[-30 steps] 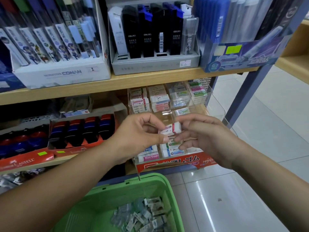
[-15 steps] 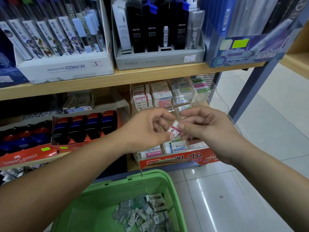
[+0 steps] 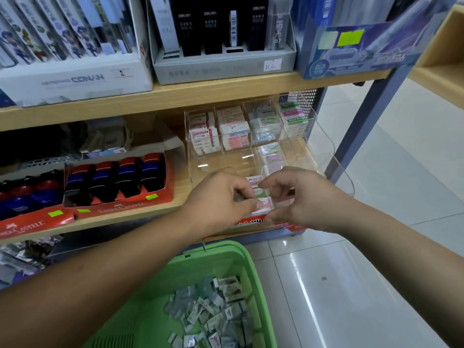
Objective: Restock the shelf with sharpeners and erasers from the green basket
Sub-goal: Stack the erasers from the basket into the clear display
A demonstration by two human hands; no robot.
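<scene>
Lowering eraser (image 3: 263, 204) from mid-air into clear organizer (image 3: 226, 162) front slot, 12 o'clock of green basket (image 3: 155, 310). Grip: left hand (image 3: 218, 197) pinches it; right hand (image 3: 306, 199) at 3 o'clock, fingers curled, hold unclear. Placement nearly done; many more wait in basket.

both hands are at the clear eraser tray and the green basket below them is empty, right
Not empty: the head view shows the green basket holding many wrapped packets. The left hand, pinching an eraser, and right hand are at the clear eraser tray.
</scene>
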